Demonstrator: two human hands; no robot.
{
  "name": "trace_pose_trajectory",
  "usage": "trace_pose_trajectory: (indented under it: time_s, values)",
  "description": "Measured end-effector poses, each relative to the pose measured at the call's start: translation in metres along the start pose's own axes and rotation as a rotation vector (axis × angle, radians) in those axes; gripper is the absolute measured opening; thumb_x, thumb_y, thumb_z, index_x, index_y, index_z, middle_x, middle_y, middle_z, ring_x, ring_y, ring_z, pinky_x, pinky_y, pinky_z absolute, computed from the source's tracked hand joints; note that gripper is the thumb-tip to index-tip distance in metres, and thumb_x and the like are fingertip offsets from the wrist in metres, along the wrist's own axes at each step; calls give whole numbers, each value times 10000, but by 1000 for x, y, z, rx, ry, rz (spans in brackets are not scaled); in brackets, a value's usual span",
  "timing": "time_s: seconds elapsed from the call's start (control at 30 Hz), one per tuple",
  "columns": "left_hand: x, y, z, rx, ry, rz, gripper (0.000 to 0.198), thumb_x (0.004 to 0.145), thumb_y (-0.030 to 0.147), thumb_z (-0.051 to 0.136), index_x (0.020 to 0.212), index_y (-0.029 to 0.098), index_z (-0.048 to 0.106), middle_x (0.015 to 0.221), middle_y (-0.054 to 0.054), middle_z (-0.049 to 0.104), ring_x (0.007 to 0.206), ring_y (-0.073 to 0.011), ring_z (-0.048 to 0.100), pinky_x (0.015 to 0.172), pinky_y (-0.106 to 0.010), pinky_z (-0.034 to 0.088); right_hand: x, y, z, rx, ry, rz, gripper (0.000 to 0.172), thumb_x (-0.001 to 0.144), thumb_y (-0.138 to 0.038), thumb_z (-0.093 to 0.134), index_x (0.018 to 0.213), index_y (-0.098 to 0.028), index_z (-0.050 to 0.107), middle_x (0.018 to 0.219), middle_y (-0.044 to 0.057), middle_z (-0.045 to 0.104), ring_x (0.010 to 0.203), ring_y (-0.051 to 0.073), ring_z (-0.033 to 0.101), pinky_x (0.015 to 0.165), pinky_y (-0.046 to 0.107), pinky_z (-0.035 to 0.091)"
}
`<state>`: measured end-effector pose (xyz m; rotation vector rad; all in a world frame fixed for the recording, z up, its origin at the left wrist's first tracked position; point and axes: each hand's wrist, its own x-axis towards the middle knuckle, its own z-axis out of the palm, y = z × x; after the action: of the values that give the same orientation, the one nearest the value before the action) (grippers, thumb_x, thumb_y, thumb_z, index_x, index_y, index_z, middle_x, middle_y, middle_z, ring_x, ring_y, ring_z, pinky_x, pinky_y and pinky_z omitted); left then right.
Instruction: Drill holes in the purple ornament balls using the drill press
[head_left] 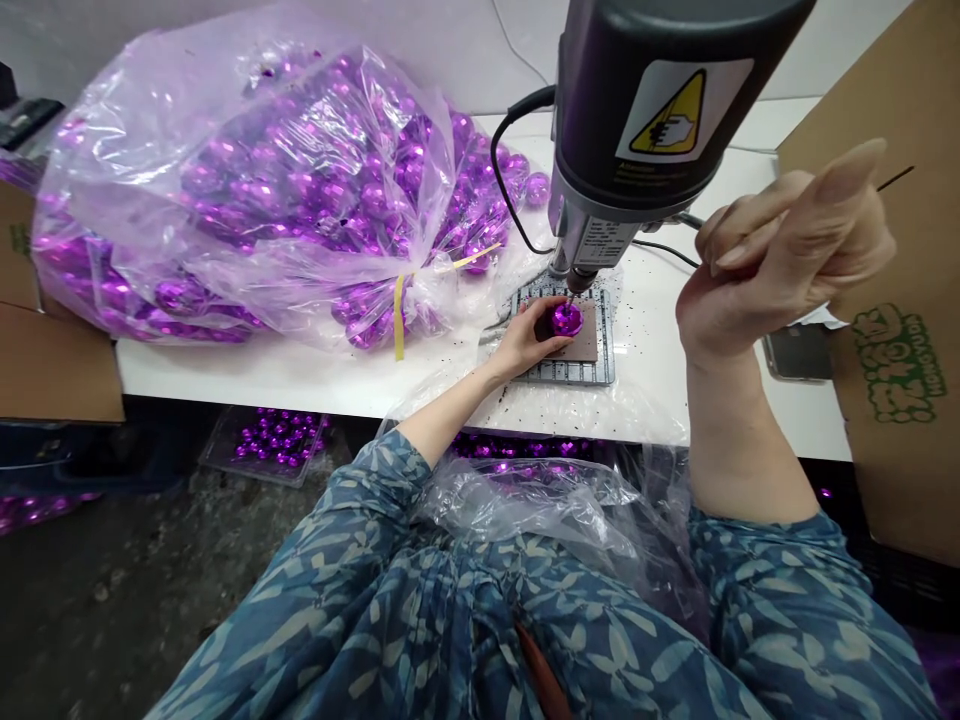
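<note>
Under the drill press (630,120), a shiny purple ball (567,319) rests on a brown board (586,346) over the slotted metal base (606,370). My left hand (531,337) grips the ball from its left side, thumb and fingers around it. The drill's tip meets the top of the ball or is just above it; I cannot tell which. My right hand (787,245) is raised to the right of the drill head, fingers curled. It is closed at a thin dark lever (896,178), whose end sticks out past the fingers.
A large clear bag (247,190) of purple balls lies left on the white table (300,385). Cardboard boxes stand at both sides. A phone (799,352) lies at the right. Below the front edge are a tray (281,440) of small purple pieces and an open plastic bag (525,495).
</note>
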<state>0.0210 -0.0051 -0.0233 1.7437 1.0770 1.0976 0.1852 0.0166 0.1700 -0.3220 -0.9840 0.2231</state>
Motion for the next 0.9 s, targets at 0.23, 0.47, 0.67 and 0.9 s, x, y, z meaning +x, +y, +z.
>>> trace_pose_trajectory:
  time_s: [0.23,0.47,0.67,0.9]
  values:
    - [-1,5,-2,38,-19,28,621,943,442,873,1473,248,614,1468,-142,731,1399,-353,693,1330,-631,433,-11,-3,-1,23,18,-12,745,936,-538,742,512,-142,275,467,-29,73,408,8,260,441,241,182]
    - [0,5,-3,33,-17,36,619,936,439,886,1457,236,621,1468,-138,739,1412,-346,695,1361,-623,393,-23,9,-19,-16,-42,-88,727,989,-548,680,588,-172,204,482,-51,7,420,20,97,434,256,148]
    - [0,4,-1,18,-6,24,620,925,420,893,1457,245,628,1466,-134,741,1409,-345,696,1355,-625,396,-29,19,-30,-58,-72,-138,687,1028,-500,608,586,-172,197,467,-79,50,422,4,106,447,211,200]
    - [0,4,-1,9,-5,11,617,917,400,894,1456,246,636,1458,-137,737,1391,-352,696,1295,-606,478,-32,36,-41,-107,-81,-199,799,1009,-611,582,520,-153,145,415,-38,58,371,18,74,396,270,134]
